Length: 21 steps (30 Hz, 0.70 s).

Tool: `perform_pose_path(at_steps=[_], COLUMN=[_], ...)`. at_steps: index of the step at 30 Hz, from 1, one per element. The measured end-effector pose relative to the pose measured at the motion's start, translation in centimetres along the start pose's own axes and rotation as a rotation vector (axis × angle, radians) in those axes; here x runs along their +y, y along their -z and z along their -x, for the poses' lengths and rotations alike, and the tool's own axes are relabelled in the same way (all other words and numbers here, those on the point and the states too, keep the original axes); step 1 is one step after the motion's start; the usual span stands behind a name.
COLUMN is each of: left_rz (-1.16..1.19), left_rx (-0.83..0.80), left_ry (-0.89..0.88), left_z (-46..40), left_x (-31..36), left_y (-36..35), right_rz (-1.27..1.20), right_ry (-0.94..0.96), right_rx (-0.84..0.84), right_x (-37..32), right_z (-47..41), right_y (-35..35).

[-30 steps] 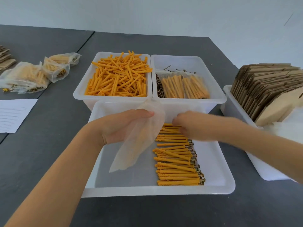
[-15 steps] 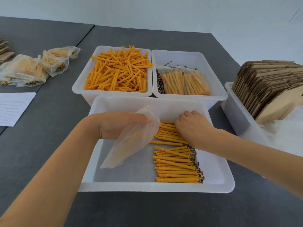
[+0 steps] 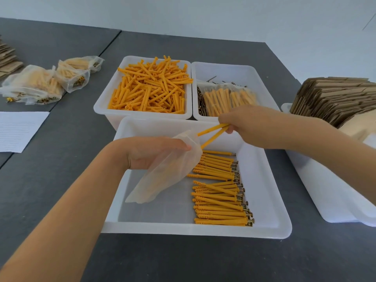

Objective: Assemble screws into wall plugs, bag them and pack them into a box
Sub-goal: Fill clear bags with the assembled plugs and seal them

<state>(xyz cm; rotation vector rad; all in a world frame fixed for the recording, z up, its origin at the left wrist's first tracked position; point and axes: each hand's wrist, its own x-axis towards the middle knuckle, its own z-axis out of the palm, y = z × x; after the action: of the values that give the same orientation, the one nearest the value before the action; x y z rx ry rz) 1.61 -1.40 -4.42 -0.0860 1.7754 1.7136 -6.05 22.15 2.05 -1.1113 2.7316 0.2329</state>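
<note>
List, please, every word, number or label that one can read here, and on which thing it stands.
None can be read.
Sheet of paper at the left: faint printed lines, too small and blurred to read.
Bins, bags and cardboard stack: no lettering visible.

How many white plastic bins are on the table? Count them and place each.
4. One near bin under the hands, holding assembled plugs; one behind it with loose plugs; one beside that with screws and bags; one at right with cardboard.
</note>
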Motion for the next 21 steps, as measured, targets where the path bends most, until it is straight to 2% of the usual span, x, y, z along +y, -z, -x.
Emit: perform_pose_path(at_steps=[5, 7, 9, 11, 12, 13, 15, 17, 19, 21], left_rz=[0.135, 0.156, 0.162, 0.177, 0.186, 0.196, 0.224, 0.22, 0.197, 0.192], left_rx=[-0.119, -0.117, -0.144, -0.132, -0.116, -0.104, -0.103, -0.115, -0.107, -0.091], left_ry=[-0.08, -0.097, -0.106, -0.122, -0.13, -0.133, -0.131, -0.136, -0.145, -0.123], left_z=[0.2, 0.3, 0.3, 0.3, 0.2, 0.2, 0.1, 0.1, 0.2, 0.1], left_x=[0.4, 0.4, 0.4, 0.3, 0.2, 0.1, 0.1, 0.2, 0.1, 0.1], left_y=[-0.2, 0.0, 0.1, 0.2, 0.2, 0.3, 0.4, 0.4, 0.3, 0.3], right_rz=[-0.106, -0.325, -0.614, -0.752, -0.699, -0.572, -0.304, -0.057, 0.16, 0.231], right_ry=[0.202, 0.273, 0.265, 0.132, 0.043, -0.047, -0.167, -0.181, -0.123, -0.088], right_rx=[0.007, 0.01, 0.037, 0.143, 0.175, 0.13, -0.112, -0.238, -0.197, -0.153], right_x=[-3.9, -4.3, -3.6, -1.9, -1.1, -0.5, -0.2, -1.3, -2.7, -3.1], right_z=[-0.1, 0.2, 0.2, -0.2, -0.5, -0.6, -0.7, -0.6, -0.3, -0.3], right_y=[-0.6, -0.1, 1.0, 1.3, 1.0, 0.6, -1.7, -4.8, -7.5, -9.1])
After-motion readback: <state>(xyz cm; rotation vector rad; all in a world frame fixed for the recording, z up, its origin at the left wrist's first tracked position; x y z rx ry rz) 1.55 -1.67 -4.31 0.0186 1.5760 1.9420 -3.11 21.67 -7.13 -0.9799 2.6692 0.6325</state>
